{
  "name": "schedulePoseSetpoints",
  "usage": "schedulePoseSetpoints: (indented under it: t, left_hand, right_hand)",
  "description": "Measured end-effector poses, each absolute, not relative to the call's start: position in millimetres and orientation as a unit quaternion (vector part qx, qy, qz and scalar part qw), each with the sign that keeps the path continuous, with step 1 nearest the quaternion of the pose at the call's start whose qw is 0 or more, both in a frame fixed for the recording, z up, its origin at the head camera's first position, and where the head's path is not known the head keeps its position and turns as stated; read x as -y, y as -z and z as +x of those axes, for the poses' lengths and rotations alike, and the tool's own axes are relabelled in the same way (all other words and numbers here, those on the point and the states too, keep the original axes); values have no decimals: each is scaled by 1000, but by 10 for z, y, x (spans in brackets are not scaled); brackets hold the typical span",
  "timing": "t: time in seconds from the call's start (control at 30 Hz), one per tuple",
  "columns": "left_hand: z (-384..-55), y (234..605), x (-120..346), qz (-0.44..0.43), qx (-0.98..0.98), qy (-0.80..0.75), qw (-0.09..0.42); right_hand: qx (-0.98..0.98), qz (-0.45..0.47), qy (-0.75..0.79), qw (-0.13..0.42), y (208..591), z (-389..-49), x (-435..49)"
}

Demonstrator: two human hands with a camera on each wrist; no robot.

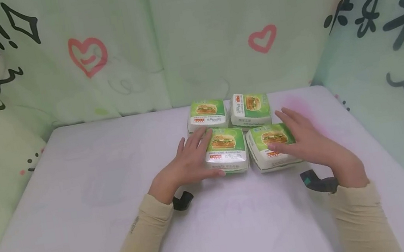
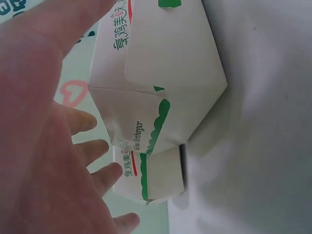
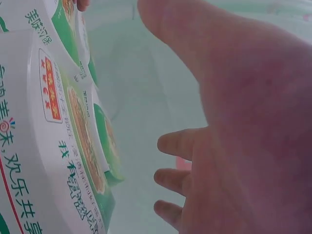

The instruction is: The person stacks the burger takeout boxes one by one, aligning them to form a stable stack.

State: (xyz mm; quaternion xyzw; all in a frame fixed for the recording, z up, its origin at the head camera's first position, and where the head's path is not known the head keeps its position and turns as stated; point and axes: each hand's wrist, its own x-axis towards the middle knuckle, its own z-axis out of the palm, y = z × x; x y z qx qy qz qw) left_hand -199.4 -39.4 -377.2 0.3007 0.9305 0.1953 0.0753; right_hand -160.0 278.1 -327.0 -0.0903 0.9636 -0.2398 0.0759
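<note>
Several hamburger boxes, green and white with a burger picture on the lid, stand in two rows toward the back of the table. My left hand (image 1: 187,163) is at the left side of the front left box (image 1: 227,157), fingers spread along it and thumb by its front corner. In the left wrist view, that hand's fingers (image 2: 106,178) lie extended beside the white box walls (image 2: 170,53). Over the right side of the front right box (image 1: 265,158) hovers my right hand (image 1: 312,142), its thumb overlapping the lid. The right wrist view shows its fingers (image 3: 175,144) apart from the boxes.
Behind the front pair stand a back left box (image 1: 207,114) and a back right box (image 1: 250,109). The white table (image 1: 124,233) ends at a pale green curtain (image 1: 175,51) with hearts and black writing. Dark wrist-camera mounts (image 1: 318,182) stick out below the wrists.
</note>
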Motion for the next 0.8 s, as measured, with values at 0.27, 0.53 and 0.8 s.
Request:
schedulePoseSetpoints:
  t: [0.27, 0.53, 0.8]
  left_hand:
    - [-2058, 3782, 375, 291, -932, -200, 86]
    - [-2078, 3791, 392, 292, -926, -223, 86]
    - [-2081, 3864, 372, 279, -927, -237, 80]
  right_hand:
    - [-948, -110, 289, 73, 3396, -1636, -2914]
    - [-939, -105, 320, 75, 3503, -1650, -3068]
    - [-930, -104, 336, 106, 3584, -1658, -3143]
